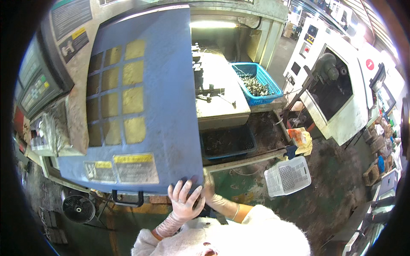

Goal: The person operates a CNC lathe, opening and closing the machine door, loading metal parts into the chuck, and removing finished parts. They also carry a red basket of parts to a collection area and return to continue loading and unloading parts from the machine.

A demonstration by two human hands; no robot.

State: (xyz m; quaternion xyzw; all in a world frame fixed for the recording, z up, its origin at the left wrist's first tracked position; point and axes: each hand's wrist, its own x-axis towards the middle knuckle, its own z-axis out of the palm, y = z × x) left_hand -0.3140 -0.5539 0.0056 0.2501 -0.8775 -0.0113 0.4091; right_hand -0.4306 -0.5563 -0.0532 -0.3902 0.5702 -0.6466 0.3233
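Note:
My left hand (pixel 185 201), in a thin translucent glove, lies with fingers spread against the lower right corner of the blue sliding door (pixel 169 96) of a machine tool. Beside it, my gloved right hand (pixel 209 190) is at the door's vertical edge, its fingers partly hidden and blurred. A black door handle (pixel 128 201) sits to the left of both hands, untouched. Right of the door edge, the lit machine interior shows a pale worktable (pixel 221 83) with several metal clamps or fixtures (pixel 203 91) on it.
A blue plastic basket (pixel 254 65) of small metal parts stands beyond the worktable, with a dark basket (pixel 229 150) below. A white plastic crate (pixel 288 176) is on the floor at right. A fan (pixel 78 208) stands lower left, and another machine (pixel 339 118) at right.

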